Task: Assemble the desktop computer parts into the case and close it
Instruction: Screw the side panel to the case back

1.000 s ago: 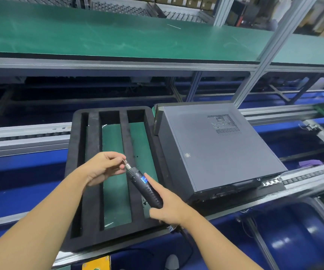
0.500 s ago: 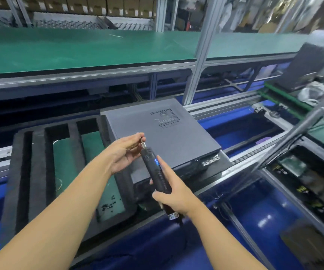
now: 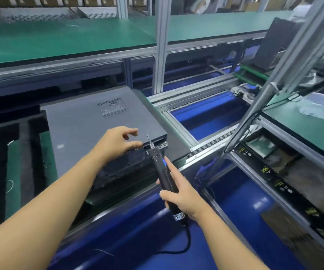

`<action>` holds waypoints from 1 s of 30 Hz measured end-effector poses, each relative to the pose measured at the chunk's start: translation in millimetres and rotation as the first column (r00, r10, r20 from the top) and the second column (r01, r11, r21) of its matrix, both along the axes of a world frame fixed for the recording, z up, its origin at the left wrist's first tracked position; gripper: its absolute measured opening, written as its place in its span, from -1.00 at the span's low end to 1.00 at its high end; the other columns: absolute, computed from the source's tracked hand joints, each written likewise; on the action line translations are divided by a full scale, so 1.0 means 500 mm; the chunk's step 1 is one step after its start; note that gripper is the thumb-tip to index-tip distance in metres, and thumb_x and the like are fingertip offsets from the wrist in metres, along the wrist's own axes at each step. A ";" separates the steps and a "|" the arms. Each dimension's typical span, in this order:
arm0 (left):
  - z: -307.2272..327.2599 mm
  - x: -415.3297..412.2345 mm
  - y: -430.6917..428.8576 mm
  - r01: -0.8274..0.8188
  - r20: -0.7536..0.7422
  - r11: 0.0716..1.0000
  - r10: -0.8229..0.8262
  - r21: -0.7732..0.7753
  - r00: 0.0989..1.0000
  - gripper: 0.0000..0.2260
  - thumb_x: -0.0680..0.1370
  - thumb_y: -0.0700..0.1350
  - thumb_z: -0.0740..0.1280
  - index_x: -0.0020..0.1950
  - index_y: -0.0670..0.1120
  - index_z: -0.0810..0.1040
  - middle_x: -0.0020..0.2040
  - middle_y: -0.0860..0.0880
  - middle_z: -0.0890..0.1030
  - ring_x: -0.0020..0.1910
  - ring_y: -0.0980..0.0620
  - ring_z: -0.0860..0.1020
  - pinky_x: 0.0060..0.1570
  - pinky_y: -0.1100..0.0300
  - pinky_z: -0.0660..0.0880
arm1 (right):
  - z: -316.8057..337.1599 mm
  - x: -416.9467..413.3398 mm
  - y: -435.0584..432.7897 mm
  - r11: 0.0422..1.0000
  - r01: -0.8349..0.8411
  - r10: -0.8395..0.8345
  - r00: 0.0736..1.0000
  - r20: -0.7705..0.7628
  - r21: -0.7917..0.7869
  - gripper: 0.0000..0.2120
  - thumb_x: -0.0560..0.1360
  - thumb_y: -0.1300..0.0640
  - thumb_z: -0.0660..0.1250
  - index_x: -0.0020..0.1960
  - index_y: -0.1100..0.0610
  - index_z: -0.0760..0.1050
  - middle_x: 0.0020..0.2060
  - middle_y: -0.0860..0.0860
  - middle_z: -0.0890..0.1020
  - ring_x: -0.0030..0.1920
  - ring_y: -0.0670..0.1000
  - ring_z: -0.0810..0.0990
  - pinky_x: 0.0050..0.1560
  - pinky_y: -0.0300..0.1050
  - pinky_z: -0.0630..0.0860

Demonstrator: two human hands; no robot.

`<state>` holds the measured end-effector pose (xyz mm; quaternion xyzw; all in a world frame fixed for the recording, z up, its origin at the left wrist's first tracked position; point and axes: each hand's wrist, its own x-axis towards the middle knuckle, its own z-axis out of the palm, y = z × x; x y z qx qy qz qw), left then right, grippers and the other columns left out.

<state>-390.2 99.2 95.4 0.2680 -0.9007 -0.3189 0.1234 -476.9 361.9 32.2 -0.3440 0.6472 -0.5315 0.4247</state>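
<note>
While the right hand is gripping the screwdriver aimed at the near corner of the case, the half-open left hand is hovering nearer it.

We see the right hand gripping a black electric screwdriver, index finger laid straight along its barrel, bit pointing up. The left hand sits over the near right corner of the closed grey computer case, fingers loosely curved, thumb just beside the bit; contact with the lid unclear to us. Black foam tray lies left of the case.
</note>
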 end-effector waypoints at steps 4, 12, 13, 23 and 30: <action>-0.038 -0.027 -0.014 0.116 0.194 0.958 -0.066 -0.261 0.979 -0.29 0.41 0.29 0.45 0.50 0.09 0.39 0.53 0.04 0.31 0.49 -0.04 0.28 0.41 -0.10 0.27 | -0.029 -0.026 0.038 0.999 -0.005 0.004 0.999 0.036 0.039 -0.11 0.44 0.14 0.41 0.49 -0.57 0.10 0.15 -0.05 0.63 -0.26 0.08 0.59 -0.14 -0.01 0.61; -0.105 -0.044 -0.026 0.100 0.274 0.881 0.034 -0.463 0.961 -0.39 0.49 0.31 0.32 0.51 0.33 0.23 0.57 0.15 0.21 0.56 -0.03 0.14 0.41 -0.06 0.09 | -0.067 -0.056 0.066 0.995 -0.020 0.013 0.997 0.076 0.094 -0.10 0.43 0.10 0.43 0.52 -0.52 0.08 0.12 -0.11 0.66 -0.23 0.02 0.60 -0.16 -0.01 0.63; -0.108 -0.046 -0.025 0.089 0.263 0.874 0.046 -0.478 0.964 -0.40 0.48 0.28 0.33 0.50 0.33 0.25 0.56 0.16 0.23 0.55 -0.03 0.15 0.39 -0.05 0.10 | -0.070 -0.060 0.065 0.996 -0.015 0.008 0.997 0.078 0.093 -0.10 0.43 0.10 0.43 0.52 -0.52 0.07 0.11 -0.11 0.66 -0.23 0.03 0.60 -0.16 -0.01 0.63; -0.099 -0.124 -0.016 0.040 0.252 0.868 0.100 -0.495 0.963 -0.47 0.46 0.40 0.25 0.38 0.25 0.39 0.40 0.06 0.37 0.43 -0.05 0.29 0.40 -0.19 0.14 | -0.096 -0.092 0.038 0.997 0.016 -0.023 0.995 0.097 0.075 -0.11 0.41 0.10 0.43 0.47 -0.58 0.12 0.08 -0.03 0.66 -0.28 0.09 0.59 -0.19 0.04 0.63; -0.106 -0.177 -0.007 0.302 0.310 0.813 -0.158 -0.498 0.937 -0.49 0.59 0.14 0.18 0.54 0.30 0.17 0.58 0.09 0.20 0.56 -0.05 0.14 0.48 -0.12 0.12 | -0.094 -0.120 0.017 0.995 -0.002 -0.007 0.996 0.094 0.095 -0.11 0.40 0.08 0.44 0.45 -0.61 0.11 0.14 0.00 0.63 -0.26 0.09 0.59 -0.18 0.04 0.64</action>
